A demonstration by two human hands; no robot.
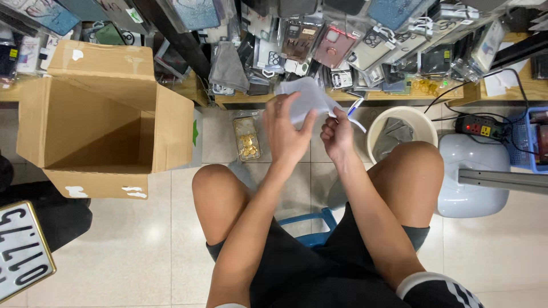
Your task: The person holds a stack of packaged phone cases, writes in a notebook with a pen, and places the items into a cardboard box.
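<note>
My left hand (285,128) and my right hand (338,136) are raised together in front of me above my knees. Both grip a thin clear plastic bag or sleeve (308,97), crumpled and pale; the left hand holds its lower left part with spread fingers, the right hand pinches its right edge. A blue and white strip (355,108) sticks out beside the right hand. What the sleeve contains is hidden.
An open empty cardboard box (103,128) stands on the tiled floor at left. A cream bucket (399,131) sits by my right knee, a clear case with gold items (247,138) lies ahead. Packaged phone cases (337,43) crowd a shelf; a power strip (479,126) at right.
</note>
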